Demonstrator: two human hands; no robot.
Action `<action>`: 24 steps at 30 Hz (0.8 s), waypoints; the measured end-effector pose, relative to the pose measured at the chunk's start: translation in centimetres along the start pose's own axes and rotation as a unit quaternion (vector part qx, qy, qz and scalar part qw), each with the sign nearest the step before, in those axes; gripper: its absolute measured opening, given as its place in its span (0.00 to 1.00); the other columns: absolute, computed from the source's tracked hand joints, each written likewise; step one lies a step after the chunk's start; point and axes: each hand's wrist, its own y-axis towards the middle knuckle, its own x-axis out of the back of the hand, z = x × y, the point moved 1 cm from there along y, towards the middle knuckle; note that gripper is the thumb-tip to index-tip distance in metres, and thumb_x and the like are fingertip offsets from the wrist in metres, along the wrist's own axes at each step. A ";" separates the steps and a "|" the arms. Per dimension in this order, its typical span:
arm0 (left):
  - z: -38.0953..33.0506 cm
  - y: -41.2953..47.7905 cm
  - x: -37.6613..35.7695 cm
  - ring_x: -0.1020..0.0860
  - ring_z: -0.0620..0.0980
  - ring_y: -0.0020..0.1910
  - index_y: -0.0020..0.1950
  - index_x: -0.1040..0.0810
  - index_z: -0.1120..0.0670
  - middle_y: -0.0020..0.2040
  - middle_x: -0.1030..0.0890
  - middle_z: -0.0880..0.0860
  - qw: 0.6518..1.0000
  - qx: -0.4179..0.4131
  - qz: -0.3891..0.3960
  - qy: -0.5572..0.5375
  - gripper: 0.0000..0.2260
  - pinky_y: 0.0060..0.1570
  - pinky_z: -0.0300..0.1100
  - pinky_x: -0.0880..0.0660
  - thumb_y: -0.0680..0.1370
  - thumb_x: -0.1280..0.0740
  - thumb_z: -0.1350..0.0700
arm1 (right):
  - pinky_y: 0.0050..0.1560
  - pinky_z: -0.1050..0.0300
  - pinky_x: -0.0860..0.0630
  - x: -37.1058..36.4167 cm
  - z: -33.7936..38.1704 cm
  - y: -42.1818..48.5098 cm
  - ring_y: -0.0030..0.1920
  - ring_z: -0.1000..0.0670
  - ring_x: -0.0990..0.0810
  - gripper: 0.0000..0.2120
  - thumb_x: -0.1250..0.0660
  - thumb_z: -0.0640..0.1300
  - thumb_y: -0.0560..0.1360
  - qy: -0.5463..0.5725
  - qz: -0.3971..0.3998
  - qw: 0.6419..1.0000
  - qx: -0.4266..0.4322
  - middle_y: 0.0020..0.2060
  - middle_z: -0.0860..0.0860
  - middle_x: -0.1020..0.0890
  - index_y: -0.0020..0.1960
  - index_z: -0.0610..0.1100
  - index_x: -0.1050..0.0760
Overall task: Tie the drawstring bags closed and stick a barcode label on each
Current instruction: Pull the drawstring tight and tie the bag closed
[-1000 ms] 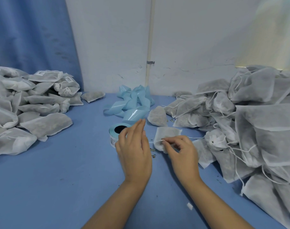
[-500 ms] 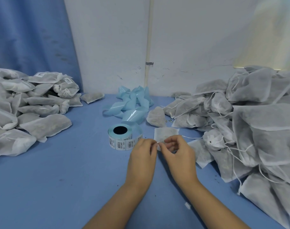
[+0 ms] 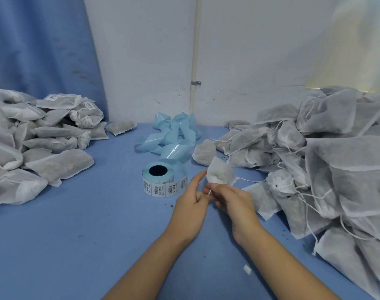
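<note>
A small white drawstring bag (image 3: 220, 173) is lifted off the blue table, its neck pointing down toward my hands. My right hand (image 3: 233, 203) pinches the bag's white string at its neck. My left hand (image 3: 190, 202) is beside it, fingers touching the bag's lower left edge and the string. Just left of the bag, a roll of barcode labels (image 3: 164, 180) on pale blue backing stands on the table.
A pile of labelled bags (image 3: 39, 139) lies at the left. A large heap of bags with loose strings (image 3: 321, 161) fills the right side. Crumpled blue backing strip (image 3: 174, 135) lies at the back by the wall. A small white scrap (image 3: 247, 269) lies near my right forearm.
The bag has been lifted off the table and tipped up. Both hands came together at its neck, then drew back toward me with the string.
</note>
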 end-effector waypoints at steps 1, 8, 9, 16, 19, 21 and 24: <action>0.1 0.1 0.0 0.33 0.38 0.27 0.65 0.35 0.36 0.25 0.31 0.42 1.000 -0.004 0.006 0.015 0.25 0.35 0.32 0.34 0.78 0.41 0.64 | 0.36 0.70 0.26 0.1 0.2 0.1 0.37 0.59 0.18 0.09 0.35 0.38 0.75 0.009 0.000 1.000 -0.018 0.39 0.50 0.14 0.41 0.44 0.17; 0.4 0.1 -0.2 0.34 0.39 0.25 0.69 0.35 0.44 0.23 0.33 0.42 0.997 -0.015 0.016 0.074 0.21 0.30 0.30 0.35 0.79 0.42 0.63 | 0.36 0.70 0.27 0.4 0.7 0.6 0.37 0.59 0.19 0.07 0.36 0.39 0.76 0.045 -0.009 0.996 -0.073 0.39 0.49 0.14 0.45 0.41 0.19; 0.4 0.1 -0.3 0.33 0.39 0.26 0.69 0.35 0.45 0.24 0.33 0.43 0.996 -0.017 0.010 0.083 0.20 0.31 0.30 0.35 0.80 0.41 0.62 | 0.38 0.69 0.27 0.5 0.8 0.6 0.37 0.59 0.18 0.07 0.36 0.39 0.77 0.053 -0.004 0.996 -0.075 0.39 0.49 0.14 0.45 0.41 0.19; 0.5 0.0 -0.3 0.29 0.40 0.34 0.58 0.28 0.50 0.32 0.30 0.45 0.982 -0.032 -0.077 0.171 0.07 0.39 0.36 0.31 0.80 0.38 0.55 | 0.34 0.65 0.33 1.0 0.9 0.9 0.33 0.56 0.24 0.09 0.38 0.42 0.78 0.057 0.028 0.994 -0.084 0.35 0.53 0.16 0.46 0.43 0.20; 0.3 -0.4 -0.3 0.27 0.45 0.42 0.50 0.25 0.52 0.42 0.27 0.45 0.953 -0.048 -0.075 0.290 0.07 0.43 0.42 0.30 0.81 0.40 0.52 | 0.28 0.64 0.37 1.2 0.8 1.1 0.28 0.55 0.33 0.10 0.39 0.40 0.77 -0.016 -0.005 1.000 -0.026 0.28 0.55 0.23 0.40 0.44 0.21; 0.0 -0.5 -0.5 0.28 0.47 0.46 0.51 0.25 0.53 0.48 0.28 0.47 0.926 -0.059 -0.067 0.366 0.10 0.43 0.44 0.29 0.82 0.43 0.50 | 0.31 0.59 0.38 1.4 0.8 1.2 0.29 0.53 0.33 0.13 0.40 0.40 0.77 -0.167 -0.050 0.983 0.060 0.25 0.57 0.28 0.34 0.47 0.27; -0.5 -0.7 -0.5 0.26 0.49 0.48 0.51 0.24 0.55 0.53 0.27 0.49 0.904 -0.105 -0.076 0.406 0.10 0.39 0.44 0.29 0.82 0.42 0.52 | 0.32 0.54 0.41 1.7 0.6 1.1 0.36 0.50 0.33 0.14 0.44 0.45 0.76 -0.469 -0.102 0.850 0.218 0.28 0.54 0.31 0.32 0.47 0.38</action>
